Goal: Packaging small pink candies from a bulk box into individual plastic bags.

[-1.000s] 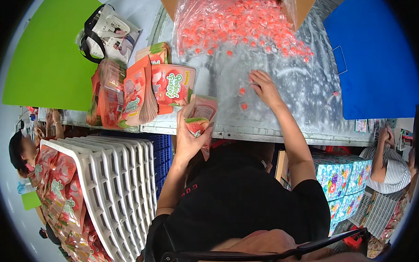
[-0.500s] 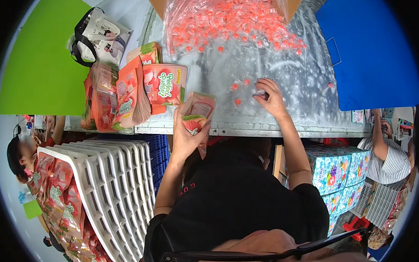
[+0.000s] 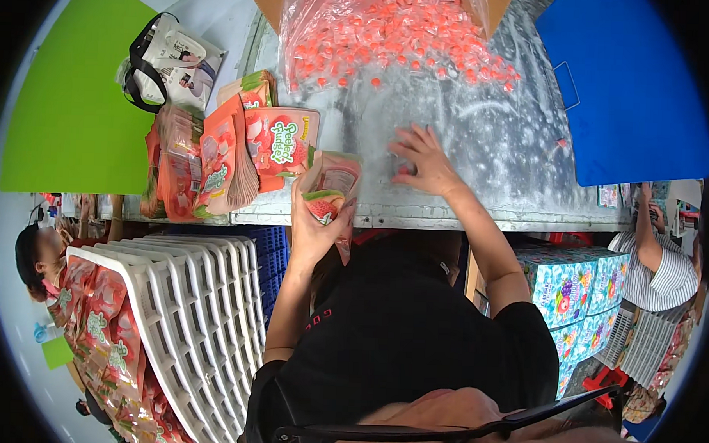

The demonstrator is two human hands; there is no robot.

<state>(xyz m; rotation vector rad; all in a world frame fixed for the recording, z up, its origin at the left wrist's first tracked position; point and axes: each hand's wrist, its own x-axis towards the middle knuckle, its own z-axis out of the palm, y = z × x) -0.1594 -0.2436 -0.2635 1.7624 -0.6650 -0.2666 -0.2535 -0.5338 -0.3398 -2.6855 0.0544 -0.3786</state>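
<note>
My left hand [image 3: 315,226] is closed around a pink stand-up candy pouch [image 3: 342,168], upright with its mouth gaping at the top, just off the table's front edge. On the metal tabletop [image 3: 374,121], my right hand [image 3: 427,163] reaches in with its fingers spread and curved, palm down. A small red wrapped candy [image 3: 405,169] shows partly beneath those fingers; how many more lie under the hand is hidden. Beside my left hand, fanned stacks of flat pink pouches [image 3: 283,141] rest on the table.
Farther back, a clear bag [image 3: 392,35] spills many red candies from a cardboard box [image 3: 266,1]. A white bag [image 3: 187,63] with black handles stands at left; a green panel [image 3: 70,94] and a blue panel [image 3: 624,90] flank the table. White crates [image 3: 187,309] and blue cartons [image 3: 571,284] stand below. Co-workers sit at both sides.
My right hand has moved left over the loose candies, its fingers going from pinched to spread, and now covers them. The left hand with the pouch has hardly moved.
</note>
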